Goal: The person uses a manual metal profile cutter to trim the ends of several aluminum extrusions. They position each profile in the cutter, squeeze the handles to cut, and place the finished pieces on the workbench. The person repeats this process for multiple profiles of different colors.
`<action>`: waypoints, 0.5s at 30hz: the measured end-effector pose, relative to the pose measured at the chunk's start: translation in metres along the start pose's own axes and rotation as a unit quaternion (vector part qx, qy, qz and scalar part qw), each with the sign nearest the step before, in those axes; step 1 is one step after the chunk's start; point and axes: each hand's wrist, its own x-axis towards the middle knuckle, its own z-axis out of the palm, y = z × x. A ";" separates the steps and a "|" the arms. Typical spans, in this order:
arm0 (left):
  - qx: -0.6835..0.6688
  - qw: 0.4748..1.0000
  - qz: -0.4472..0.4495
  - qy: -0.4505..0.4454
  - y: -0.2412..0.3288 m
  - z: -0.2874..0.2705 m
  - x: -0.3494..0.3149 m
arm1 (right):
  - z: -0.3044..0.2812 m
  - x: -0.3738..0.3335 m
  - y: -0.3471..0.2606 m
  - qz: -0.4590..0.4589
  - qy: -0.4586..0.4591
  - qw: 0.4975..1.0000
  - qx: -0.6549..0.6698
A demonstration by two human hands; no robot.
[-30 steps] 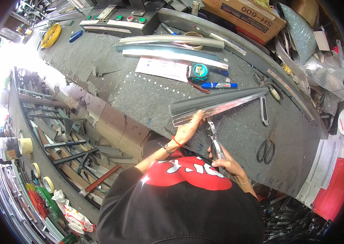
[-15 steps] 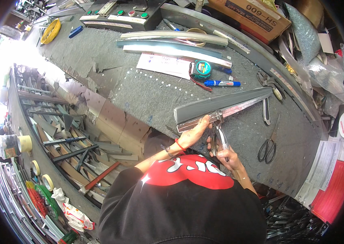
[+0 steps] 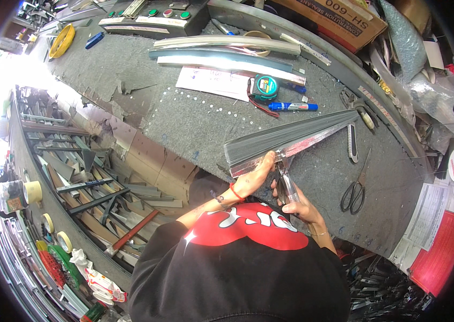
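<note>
A long grey ribbed strip (image 3: pixel 286 137), with a lower face of silvery metal and reddish film, lies slanted across the grey-covered bench. My left hand (image 3: pixel 255 176) is closed on its near edge, thumb on top. My right hand (image 3: pixel 303 207) is wrapped round the handles of metal pliers (image 3: pixel 290 189). Their head meets the strip's lower edge just right of my left thumb; my hands and the tool hide how the jaws sit. Beyond the strip are a blue marker (image 3: pixel 293 107) and a teal tape measure (image 3: pixel 263 87).
Right of the strip lie a utility knife (image 3: pixel 352 143), black-handled scissors (image 3: pixel 353 196) and another pair of pliers (image 3: pixel 364 114). Shiny metal strips (image 3: pixel 227 65) and a white paper (image 3: pixel 205 82) lie farther back. A rack of offcuts (image 3: pixel 87 177) stands left; a cardboard box (image 3: pixel 334 21) sits behind.
The strip's left end has shifted slightly left and its ribbed face shows more. The pliers' handles appear closer together, and my right hand has moved slightly.
</note>
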 end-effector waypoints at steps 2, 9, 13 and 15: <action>0.021 0.995 -0.054 -0.077 -0.003 -0.004 0.000 | 0.000 0.000 -0.002 0.007 -0.006 1.000 -0.006; 0.008 0.998 -0.015 -0.060 -0.022 -0.003 0.003 | 0.003 -0.001 -0.004 -0.008 0.005 0.999 -0.050; 0.006 0.999 0.007 -0.040 -0.026 -0.005 0.002 | 0.003 0.001 -0.001 -0.005 -0.003 0.998 -0.059; 0.002 1.000 0.000 -0.029 -0.025 -0.005 0.001 | 0.004 0.002 0.002 0.011 -0.005 0.998 -0.061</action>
